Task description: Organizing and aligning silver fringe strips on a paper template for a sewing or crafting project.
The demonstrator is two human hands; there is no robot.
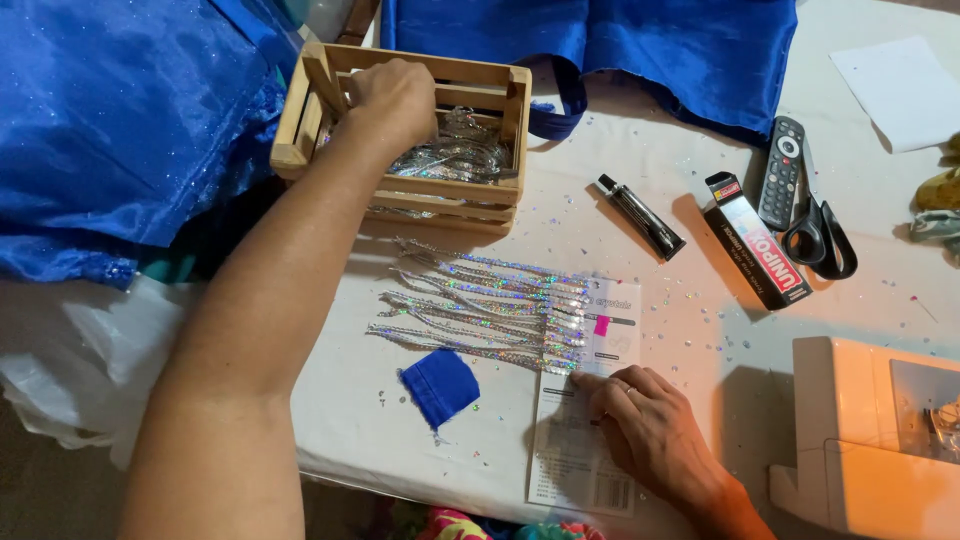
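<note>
My left hand [395, 98] reaches into a small wooden crate [498, 190] that holds shiny silver sequin strands [460, 155]; its fingers are hidden inside, so what they grip is unclear. My right hand [645, 420] lies flat on a printed paper sheet [575, 460], fingers pressing it down. Just above that hand, several holographic sequin strands [490, 305] lie side by side across the white table and the sheet's top. A small blue fabric scrap [440, 385] sits left of the sheet.
Blue glittery fabric [120, 120] covers the left and back. A black glue tube [640, 215], its box [757, 240], a remote [781, 170], black scissors [822, 235] and a white sewing machine [870, 430] lie to the right. Loose sequins dot the white table [350, 420].
</note>
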